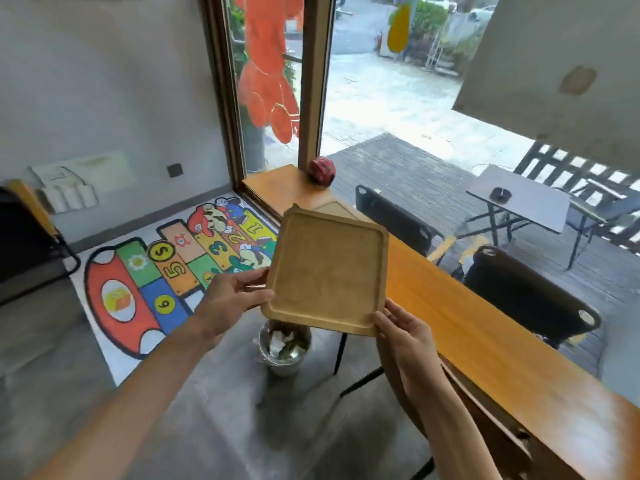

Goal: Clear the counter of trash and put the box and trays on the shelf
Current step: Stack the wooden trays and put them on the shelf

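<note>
I hold a square wooden tray [327, 270] tilted in the air over a metal trash bin [284, 344]. My left hand [231, 299] grips the tray's left edge and my right hand [405, 336] grips its lower right corner. The tray's face is bare. The bin on the floor holds crumpled white paper and green scraps. A second wooden tray [337, 206] lies flat on the long wooden counter [467, 317], partly hidden behind the held tray. A red crumpled object [322, 170] rests on the counter's far end by the window frame.
A colourful numbered play mat [166, 282] covers the floor at left. Black stool legs [360, 375] stand under the counter. A dark rack [31, 244] stands at far left. Beyond the window are dark chairs [530, 292] and a grey table [519, 199].
</note>
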